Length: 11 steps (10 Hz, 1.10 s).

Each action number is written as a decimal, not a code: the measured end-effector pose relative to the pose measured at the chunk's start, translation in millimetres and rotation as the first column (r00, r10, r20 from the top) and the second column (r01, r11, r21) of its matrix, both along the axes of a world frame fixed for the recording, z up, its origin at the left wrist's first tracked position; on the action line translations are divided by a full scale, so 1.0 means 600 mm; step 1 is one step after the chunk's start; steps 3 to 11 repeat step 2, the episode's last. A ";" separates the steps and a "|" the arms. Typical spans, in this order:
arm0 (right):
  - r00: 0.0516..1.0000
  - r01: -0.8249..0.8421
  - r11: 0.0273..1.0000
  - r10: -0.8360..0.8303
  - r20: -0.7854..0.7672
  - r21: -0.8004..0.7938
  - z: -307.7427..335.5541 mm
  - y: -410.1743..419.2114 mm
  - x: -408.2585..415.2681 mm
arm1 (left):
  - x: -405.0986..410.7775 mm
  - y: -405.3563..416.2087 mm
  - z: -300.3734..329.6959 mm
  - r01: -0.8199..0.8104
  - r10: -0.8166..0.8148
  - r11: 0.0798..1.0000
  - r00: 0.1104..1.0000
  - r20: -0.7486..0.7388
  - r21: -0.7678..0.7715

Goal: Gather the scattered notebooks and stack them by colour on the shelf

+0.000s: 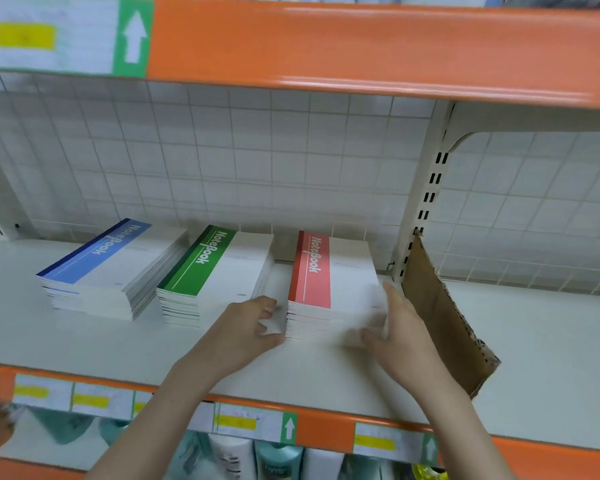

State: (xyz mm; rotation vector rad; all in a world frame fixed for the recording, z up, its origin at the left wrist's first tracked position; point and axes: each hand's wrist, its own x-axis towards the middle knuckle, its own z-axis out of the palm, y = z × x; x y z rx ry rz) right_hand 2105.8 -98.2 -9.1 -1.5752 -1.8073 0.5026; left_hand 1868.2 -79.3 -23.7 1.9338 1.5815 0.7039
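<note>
Three piles of notebooks sit in a row on the white shelf [84, 341], each pile a single colour. The blue stack [108, 268] is farthest left and angled a little, the green stack [215, 271] stands just beside it in the middle, and the red stack [329, 282] is on the right, a small gap apart from the green one. Each top cover carries a coloured band with "NoteBook" printed along it.

The person reaches in with both bare arms and frames the red stack. The left hand [253, 327] is at the pile's near left corner, fingers loosely curled against the spine edges with the thumb low by the shelf surface. The right hand [392, 323] is at the near right corner, fingers bent around the pile's page edges, though motion blur there keeps me from telling how firmly it grips. Both hands touch the pile's sides; neither lies on the cover.

Just to the right of the red stack a piece of brown cardboard [444, 317] stands on edge, leaning against the slotted upright post [426, 188]. A white wire grid panel [257, 161] backs the shelf. An orange shelf edge [361, 46] runs overhead, and the near orange front rail [326, 434] holds price labels with yellow strips and green arrow tags. Bottles [278, 459] show on the level below.
</note>
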 end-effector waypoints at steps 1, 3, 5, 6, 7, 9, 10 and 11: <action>0.995 0.056 0.998 -0.055 0.079 -0.009 0.006 -0.022 -0.021 | -0.027 -0.024 0.009 -0.024 0.024 0.999 1.000 0.007 0.020; 0.989 0.084 0.992 -0.094 0.112 0.092 0.014 -0.039 -0.058 | -0.062 -0.046 0.017 -0.082 0.080 0.994 0.996 0.030 0.067; 0.989 0.084 0.992 -0.094 0.112 0.092 0.014 -0.039 -0.058 | -0.062 -0.046 0.017 -0.082 0.080 0.994 0.996 0.030 0.067; 0.989 0.084 0.992 -0.094 0.112 0.092 0.014 -0.039 -0.058 | -0.062 -0.046 0.017 -0.082 0.080 0.994 0.996 0.030 0.067; 0.989 0.084 0.992 -0.094 0.112 0.092 0.014 -0.039 -0.058 | -0.062 -0.046 0.017 -0.082 0.080 0.994 0.996 0.030 0.067; 0.989 0.084 0.992 -0.094 0.112 0.092 0.014 -0.039 -0.058 | -0.062 -0.046 0.017 -0.082 0.080 0.994 0.996 0.030 0.067; 0.989 0.084 0.992 -0.094 0.112 0.092 0.014 -0.039 -0.058 | -0.062 -0.046 0.017 -0.082 0.080 0.994 0.996 0.030 0.067; 0.989 0.084 0.992 -0.094 0.112 0.092 0.014 -0.039 -0.058 | -0.062 -0.046 0.017 -0.082 0.080 0.994 0.996 0.030 0.067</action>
